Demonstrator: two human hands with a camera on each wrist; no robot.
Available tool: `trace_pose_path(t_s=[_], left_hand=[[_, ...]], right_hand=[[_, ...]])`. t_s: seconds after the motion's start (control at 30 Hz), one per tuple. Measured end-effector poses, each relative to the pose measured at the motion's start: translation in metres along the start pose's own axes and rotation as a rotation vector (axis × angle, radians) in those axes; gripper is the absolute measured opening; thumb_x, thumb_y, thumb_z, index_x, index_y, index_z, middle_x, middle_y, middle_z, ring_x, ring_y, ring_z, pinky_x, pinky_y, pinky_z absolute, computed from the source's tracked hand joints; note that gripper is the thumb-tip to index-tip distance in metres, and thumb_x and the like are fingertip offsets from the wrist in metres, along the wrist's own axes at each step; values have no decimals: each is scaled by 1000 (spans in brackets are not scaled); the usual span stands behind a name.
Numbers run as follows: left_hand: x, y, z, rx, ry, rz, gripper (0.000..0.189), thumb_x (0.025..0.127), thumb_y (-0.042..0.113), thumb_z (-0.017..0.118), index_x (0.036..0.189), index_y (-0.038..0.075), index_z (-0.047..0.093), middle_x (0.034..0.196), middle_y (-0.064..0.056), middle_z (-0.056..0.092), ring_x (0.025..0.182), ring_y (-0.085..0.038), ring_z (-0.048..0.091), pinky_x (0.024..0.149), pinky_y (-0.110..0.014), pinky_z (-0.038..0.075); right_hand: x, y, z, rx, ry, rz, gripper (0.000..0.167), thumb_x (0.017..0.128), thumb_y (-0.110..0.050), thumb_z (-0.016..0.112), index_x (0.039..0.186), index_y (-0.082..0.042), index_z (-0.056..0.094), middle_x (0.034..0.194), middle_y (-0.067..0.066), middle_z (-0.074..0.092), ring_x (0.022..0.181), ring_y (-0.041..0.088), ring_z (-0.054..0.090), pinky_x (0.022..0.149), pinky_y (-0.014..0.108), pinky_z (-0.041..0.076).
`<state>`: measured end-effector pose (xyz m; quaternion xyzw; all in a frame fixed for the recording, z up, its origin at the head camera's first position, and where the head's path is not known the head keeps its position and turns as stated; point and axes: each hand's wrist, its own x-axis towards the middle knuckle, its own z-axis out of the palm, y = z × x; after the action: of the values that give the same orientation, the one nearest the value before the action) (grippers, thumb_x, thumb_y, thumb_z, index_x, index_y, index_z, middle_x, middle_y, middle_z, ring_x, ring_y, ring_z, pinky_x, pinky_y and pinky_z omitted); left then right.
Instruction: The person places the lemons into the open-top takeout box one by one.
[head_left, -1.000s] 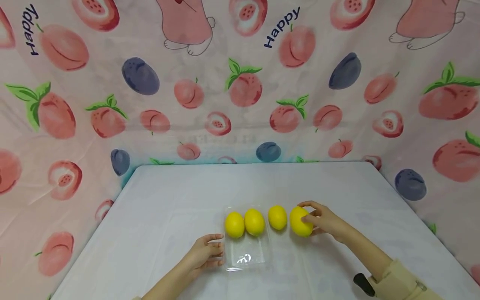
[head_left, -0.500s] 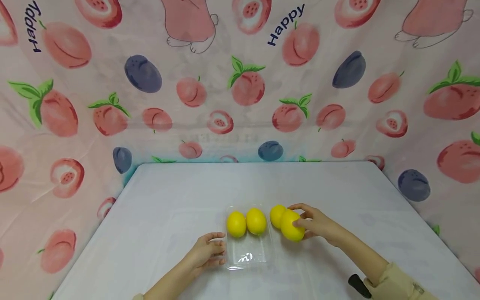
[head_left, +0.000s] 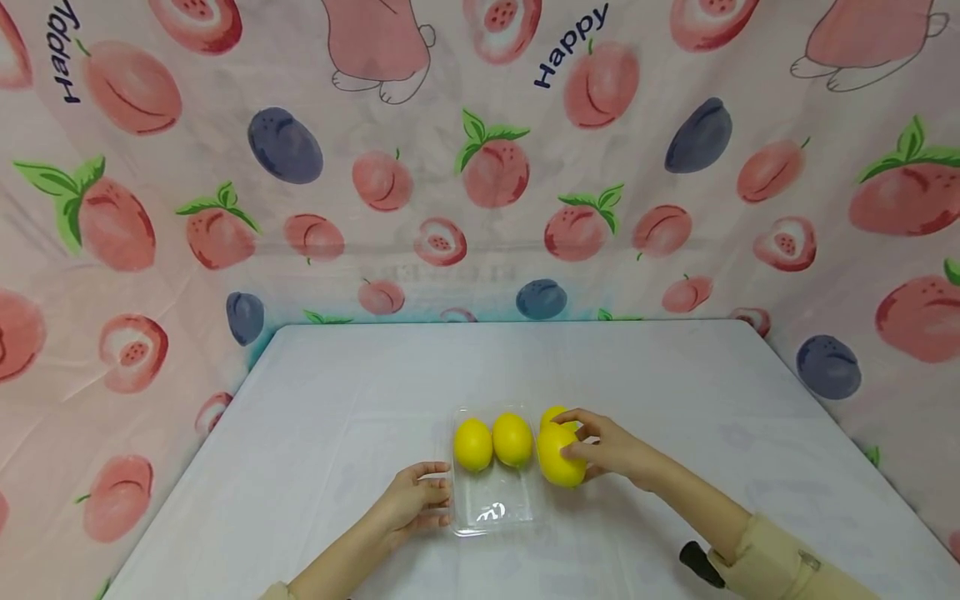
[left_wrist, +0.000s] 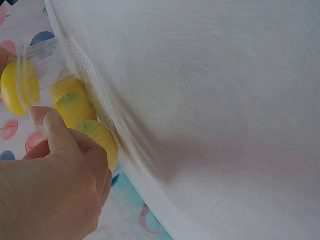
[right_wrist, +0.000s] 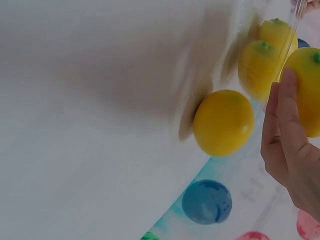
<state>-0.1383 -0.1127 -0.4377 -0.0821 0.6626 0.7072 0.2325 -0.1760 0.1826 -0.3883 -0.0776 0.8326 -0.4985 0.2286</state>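
My right hand (head_left: 607, 450) grips a yellow lemon (head_left: 559, 457) between thumb and fingers, raised at the right edge of a clear plastic container (head_left: 491, 508). Two more lemons sit side by side in the container's far half, one on the left (head_left: 472, 446) and one on the right (head_left: 513, 439). Behind the gripped lemon, partly hidden, another lemon (head_left: 555, 413) lies on the table; the right wrist view shows this loose lemon (right_wrist: 223, 123) whole. My left hand (head_left: 412, 500) holds the container's left rim with its fingertips, and the left wrist view shows the curled fingers (left_wrist: 62, 135) there.
A white cloth covers the table (head_left: 360, 375). Beyond its far edge hangs a fruit-print curtain (head_left: 465, 192), which also runs down both sides. A black strap end (head_left: 701, 564) sticks out beside the right sleeve (head_left: 780, 558).
My right hand has carried its lemon leftward, from beside the loose lemon to in front of it at the container's edge. The left hand stays at the container's left rim.
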Motion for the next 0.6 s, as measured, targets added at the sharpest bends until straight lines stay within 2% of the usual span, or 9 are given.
trace_pose_path(t_s=[0.27,0.6], left_hand=[[2,-1,1,-2,-10,-7,42,89,-4,53,128,-7,38,85,0,54,73,-12,55,63,-24,57],[0,0,0,-7,-20,-2,43,88,-3,53,128,-7,38,85,1,54,73,-12,54,62,-23,55]], right_hand=[[5,-5,16,33,-27,-26,47,86,-16,64,129,-8,47,108,16,46,87,23,53,70,35,59],[7,-20,35,13,-34,-54,47,82,-15,66,126,-11,49,110,16,47,85,22,51,68,33,59]])
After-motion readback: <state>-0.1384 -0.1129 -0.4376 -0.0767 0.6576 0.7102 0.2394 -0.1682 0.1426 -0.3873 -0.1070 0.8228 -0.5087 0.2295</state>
